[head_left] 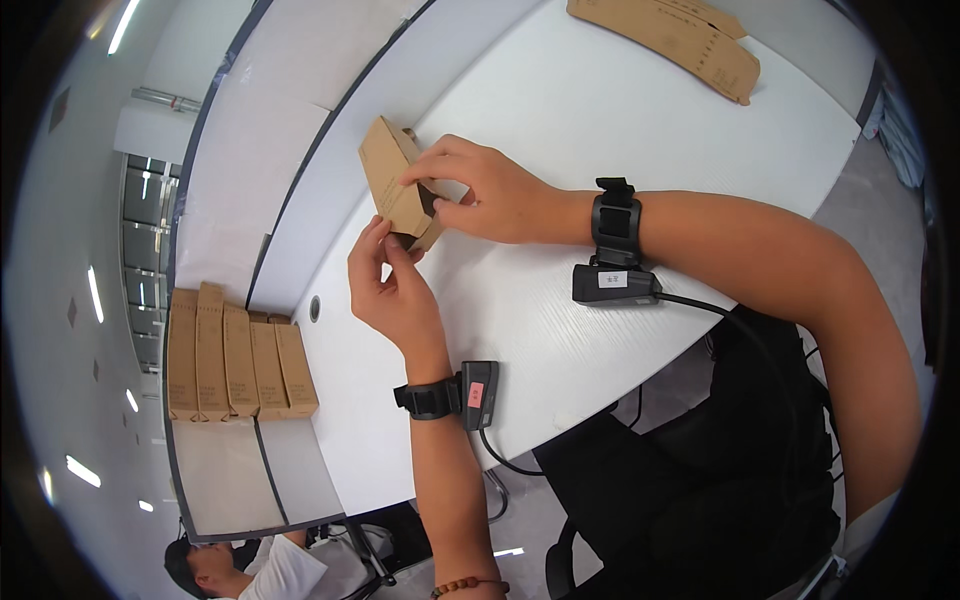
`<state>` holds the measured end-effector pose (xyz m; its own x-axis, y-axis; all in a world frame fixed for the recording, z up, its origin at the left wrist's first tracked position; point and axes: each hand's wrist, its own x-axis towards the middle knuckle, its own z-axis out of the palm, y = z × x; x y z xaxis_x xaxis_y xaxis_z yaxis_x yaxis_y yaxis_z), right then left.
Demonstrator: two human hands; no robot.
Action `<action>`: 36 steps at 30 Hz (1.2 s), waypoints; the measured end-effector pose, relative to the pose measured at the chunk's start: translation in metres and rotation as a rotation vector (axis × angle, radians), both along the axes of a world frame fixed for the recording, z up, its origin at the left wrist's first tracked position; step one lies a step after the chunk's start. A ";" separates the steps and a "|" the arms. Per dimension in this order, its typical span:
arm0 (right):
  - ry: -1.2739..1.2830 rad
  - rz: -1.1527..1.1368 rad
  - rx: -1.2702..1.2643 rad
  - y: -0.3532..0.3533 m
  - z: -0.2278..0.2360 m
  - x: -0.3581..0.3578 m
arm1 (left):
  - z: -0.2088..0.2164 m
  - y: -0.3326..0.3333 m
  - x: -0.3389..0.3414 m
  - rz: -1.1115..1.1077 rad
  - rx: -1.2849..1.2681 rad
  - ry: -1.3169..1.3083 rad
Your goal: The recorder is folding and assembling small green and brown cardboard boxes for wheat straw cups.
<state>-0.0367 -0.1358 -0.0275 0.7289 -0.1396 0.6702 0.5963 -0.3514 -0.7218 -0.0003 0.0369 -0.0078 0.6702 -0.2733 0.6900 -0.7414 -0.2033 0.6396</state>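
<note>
A brown cardboard box [388, 172] is tilted above the white tabletop near the partition, its near end open with a dark interior showing. My left hand [392, 290] pinches the lower edge of that end between thumb and fingers. At the right side of the opening, my right hand [495, 195] grips the box's edge, thumb and forefinger bent around a small flap. Part of the opening is hidden behind my fingers. Each wrist carries a black strap with a small black device, the right one [612, 285] and the left one [480, 395].
Several upright brown boxes [240, 355] stand in a row at the left, against the partition [320, 210]. Flattened cardboard [675, 40] lies at the table's far right. Black cables [735, 320] trail from the wrist devices. Another person [245, 570] sits beyond the table at lower left.
</note>
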 end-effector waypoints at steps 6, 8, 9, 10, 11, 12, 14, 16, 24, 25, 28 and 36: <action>0.007 -0.062 0.061 0.004 0.004 -0.001 | -0.001 0.016 0.013 0.060 0.202 -0.265; -0.050 -0.087 0.038 0.003 0.001 -0.001 | 0.001 0.007 0.005 0.095 0.178 -0.202; -0.108 -0.108 0.016 0.002 -0.002 0.000 | 0.001 0.004 0.003 0.093 0.177 -0.200; -0.106 -0.110 0.015 0.001 -0.004 0.002 | 0.001 0.001 0.002 0.086 0.172 -0.178; -0.139 -0.108 -0.005 0.001 -0.003 0.002 | 0.002 0.002 0.000 0.084 0.168 -0.159; -0.172 -0.106 -0.025 0.002 -0.002 0.003 | 0.002 0.005 0.002 0.073 0.190 -0.111; -0.125 -0.071 -0.003 0.003 0.000 0.000 | 0.002 0.004 0.002 0.055 0.178 -0.119; -0.078 -0.038 0.017 0.002 0.004 -0.003 | 0.001 0.006 0.005 0.026 0.184 -0.117; -0.256 -0.081 -0.308 -0.006 0.003 0.001 | 0.004 0.004 -0.003 0.066 0.137 -0.099; -0.238 -0.078 -0.323 -0.006 0.004 0.001 | 0.005 0.005 -0.003 0.062 0.135 -0.109; -0.329 -0.044 -0.295 -0.004 0.010 -0.004 | 0.003 0.007 -0.002 0.040 0.080 -0.090; -0.337 -0.194 -0.269 -0.008 0.011 0.000 | 0.008 0.008 -0.008 -0.093 0.095 -0.063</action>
